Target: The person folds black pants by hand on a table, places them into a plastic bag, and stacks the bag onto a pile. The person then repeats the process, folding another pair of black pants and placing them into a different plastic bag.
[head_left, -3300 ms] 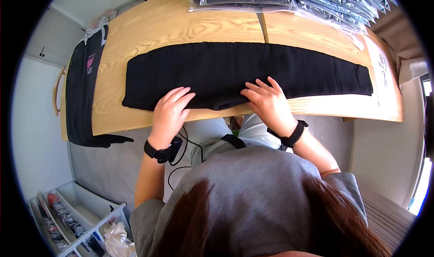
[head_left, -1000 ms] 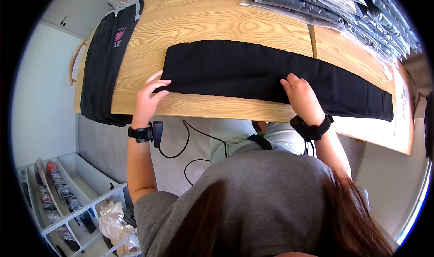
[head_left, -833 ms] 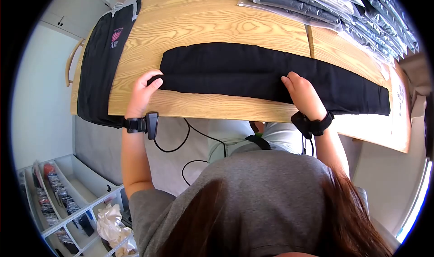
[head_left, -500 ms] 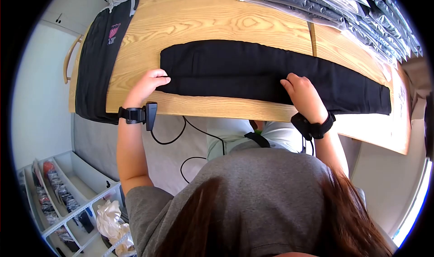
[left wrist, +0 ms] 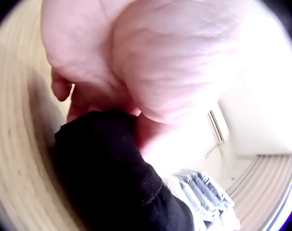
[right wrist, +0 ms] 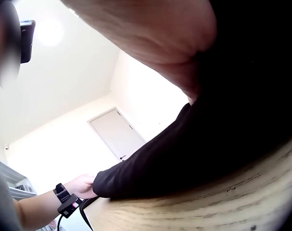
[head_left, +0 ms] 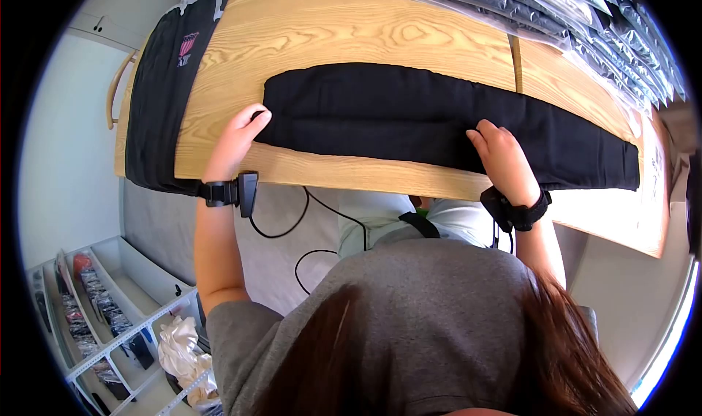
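Note:
A long folded black garment (head_left: 395, 116) lies across the wooden table (head_left: 329, 169), wider at its left end and narrower at the right. My left hand (head_left: 238, 136) grips its near left corner between thumb and fingers; in the left wrist view the black cloth (left wrist: 102, 163) bunches into the curled hand (left wrist: 146, 62). Along the near edge, right of the middle, my right hand (head_left: 504, 160) pinches the cloth with bent fingers. The right wrist view has the raised cloth edge (right wrist: 146, 168) running from the right hand (right wrist: 160, 33) to the left hand (right wrist: 83, 186).
Another dark garment with a pink print (head_left: 164, 101) hangs over the table's left end. Bagged folded clothes (head_left: 504, 6) are piled at the back right. A white sheet (head_left: 610, 215) lies at the right end. A divided bin (head_left: 135, 321) stands on the floor at lower left.
The left hand has moved from the garment's near middle to its left corner and taken hold there. The right hand has gone from lying spread on the cloth to pinching its near side.

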A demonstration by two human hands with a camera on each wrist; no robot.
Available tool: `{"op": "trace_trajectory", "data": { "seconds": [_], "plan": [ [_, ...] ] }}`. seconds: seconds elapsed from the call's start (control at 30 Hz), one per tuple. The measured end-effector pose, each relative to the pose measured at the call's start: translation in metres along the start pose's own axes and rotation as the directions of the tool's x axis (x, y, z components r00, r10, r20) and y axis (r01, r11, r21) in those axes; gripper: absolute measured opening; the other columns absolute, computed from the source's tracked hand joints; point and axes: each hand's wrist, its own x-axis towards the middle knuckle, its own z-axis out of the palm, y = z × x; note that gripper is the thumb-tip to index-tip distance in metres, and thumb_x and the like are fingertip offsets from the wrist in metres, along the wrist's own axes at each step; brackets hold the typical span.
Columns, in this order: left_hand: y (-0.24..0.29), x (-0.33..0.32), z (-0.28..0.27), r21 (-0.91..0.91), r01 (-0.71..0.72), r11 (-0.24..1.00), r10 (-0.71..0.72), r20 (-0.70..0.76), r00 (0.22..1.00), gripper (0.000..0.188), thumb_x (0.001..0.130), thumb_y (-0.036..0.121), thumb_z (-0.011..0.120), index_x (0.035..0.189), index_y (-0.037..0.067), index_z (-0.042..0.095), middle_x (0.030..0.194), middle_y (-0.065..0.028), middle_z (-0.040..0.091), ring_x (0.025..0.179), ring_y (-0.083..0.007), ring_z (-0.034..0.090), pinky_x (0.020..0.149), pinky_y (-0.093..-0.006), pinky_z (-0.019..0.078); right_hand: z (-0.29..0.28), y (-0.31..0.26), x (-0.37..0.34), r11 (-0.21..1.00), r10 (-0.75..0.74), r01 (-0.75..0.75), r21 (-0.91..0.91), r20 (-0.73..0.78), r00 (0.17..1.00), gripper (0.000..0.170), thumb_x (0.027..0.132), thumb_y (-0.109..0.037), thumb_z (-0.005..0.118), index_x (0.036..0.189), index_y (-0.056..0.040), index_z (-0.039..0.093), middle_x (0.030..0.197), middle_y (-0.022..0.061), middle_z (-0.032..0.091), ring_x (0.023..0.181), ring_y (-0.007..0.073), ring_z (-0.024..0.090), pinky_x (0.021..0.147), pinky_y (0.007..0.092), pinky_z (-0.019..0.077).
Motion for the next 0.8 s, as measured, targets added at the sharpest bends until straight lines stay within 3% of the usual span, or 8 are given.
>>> {"op": "trace_trajectory", "data": {
  "seconds": [0.07, 0.17, 0.27, 0.43, 0.57, 0.63, 0.7, 0.8],
  "plan": [
    [0.003, 0.009, 0.006, 0.309, 0.018, 0.951, -0.034, 0.048, 0.998, 0.025, 0.093, 0.025, 0.055, 0.089, 0.000, 0.055, 0.070, -0.0006, 0.047, 0.069, -0.0109, 0.043, 0.065, -0.0276, 0.0388, 0.000, 0.002, 0.000, 1.000, -0.016, 0.016, 0.019, -0.005, 1.000, 0.023, 0.090, -0.022, 0.057, 0.082, -0.0008, 0.053, 0.070, 0.0226, 0.058, 0.069, 0.0404, 0.058, 0.062, 0.0458, 0.0490],
    [0.008, 0.014, 0.008, 0.423, 0.026, 0.906, -0.058, 0.061, 0.996, 0.027, 0.092, 0.026, 0.055, 0.089, -0.001, 0.054, 0.068, -0.0065, 0.047, 0.067, -0.0151, 0.043, 0.065, -0.0292, 0.0397, 0.000, 0.003, -0.001, 0.999, -0.010, 0.010, 0.042, -0.003, 1.000, 0.023, 0.090, -0.021, 0.058, 0.082, -0.0008, 0.052, 0.070, 0.0231, 0.057, 0.071, 0.0406, 0.058, 0.062, 0.0462, 0.0489],
    [0.012, 0.013, 0.009, 0.432, 0.052, 0.900, -0.089, 0.066, 0.994, 0.028, 0.092, 0.026, 0.055, 0.088, -0.001, 0.054, 0.068, -0.0092, 0.047, 0.066, -0.0175, 0.043, 0.065, -0.0307, 0.0401, 0.002, 0.002, -0.003, 0.999, -0.003, 0.004, 0.044, -0.019, 1.000, 0.022, 0.088, -0.021, 0.060, 0.081, -0.0022, 0.052, 0.068, 0.0206, 0.056, 0.070, 0.0387, 0.058, 0.062, 0.0451, 0.0489],
    [0.000, 0.014, 0.009, 0.432, -0.011, 0.902, -0.027, 0.080, 0.996, 0.027, 0.094, 0.025, 0.053, 0.087, -0.001, 0.052, 0.070, -0.0055, 0.046, 0.067, -0.0142, 0.043, 0.065, -0.0294, 0.0393, 0.009, -0.009, -0.007, 0.956, -0.133, 0.079, -0.281, -0.179, 0.975, 0.023, 0.081, -0.022, 0.066, 0.079, -0.0087, 0.047, 0.063, 0.0091, 0.055, 0.069, 0.0269, 0.058, 0.062, 0.0389, 0.0477],
    [-0.007, 0.015, 0.007, 0.418, -0.043, 0.907, 0.018, 0.064, 0.998, 0.028, 0.094, 0.026, 0.054, 0.085, -0.001, 0.052, 0.066, -0.0066, 0.044, 0.063, -0.0152, 0.042, 0.062, -0.0303, 0.0385, 0.003, -0.010, 0.000, 0.875, -0.041, 0.039, -0.483, 0.007, 0.999, 0.025, 0.082, -0.030, 0.065, 0.080, -0.0103, 0.050, 0.064, 0.0044, 0.060, 0.072, 0.0221, 0.060, 0.062, 0.0363, 0.0472],
    [-0.009, 0.015, 0.007, 0.408, -0.082, 0.909, 0.056, 0.076, 0.996, 0.029, 0.094, 0.026, 0.053, 0.084, -0.001, 0.051, 0.066, -0.0054, 0.042, 0.063, -0.0140, 0.040, 0.061, -0.0297, 0.0375, 0.000, -0.008, 0.002, 0.850, -0.069, 0.053, -0.523, -0.012, 0.998, 0.026, 0.079, -0.031, 0.067, 0.082, -0.0107, 0.051, 0.071, 0.0036, 0.060, 0.075, 0.0205, 0.059, 0.063, 0.0343, 0.0459],
    [-0.010, 0.017, 0.005, 0.426, -0.042, 0.904, 0.010, 0.078, 0.997, 0.029, 0.094, 0.026, 0.053, 0.083, -0.001, 0.051, 0.065, -0.0051, 0.041, 0.062, -0.0133, 0.039, 0.060, -0.0298, 0.0368, -0.007, -0.014, 0.005, 0.813, -0.258, 0.122, -0.569, -0.163, 0.952, 0.021, 0.078, -0.027, 0.065, 0.082, -0.0113, 0.050, 0.077, 0.0043, 0.055, 0.074, 0.0209, 0.057, 0.063, 0.0352, 0.0456],
    [-0.006, 0.015, 0.008, 0.418, -0.050, 0.907, 0.024, 0.068, 0.997, 0.031, 0.094, 0.027, 0.054, 0.084, -0.001, 0.050, 0.065, -0.0054, 0.040, 0.062, -0.0133, 0.039, 0.059, -0.0298, 0.0367, 0.004, -0.030, 0.000, 0.803, -0.237, 0.186, -0.566, -0.017, 0.971, 0.010, 0.080, -0.011, 0.058, 0.083, -0.0102, 0.048, 0.077, 0.0066, 0.052, 0.069, 0.0201, 0.060, 0.056, 0.0312, 0.0508]
  ]
}}
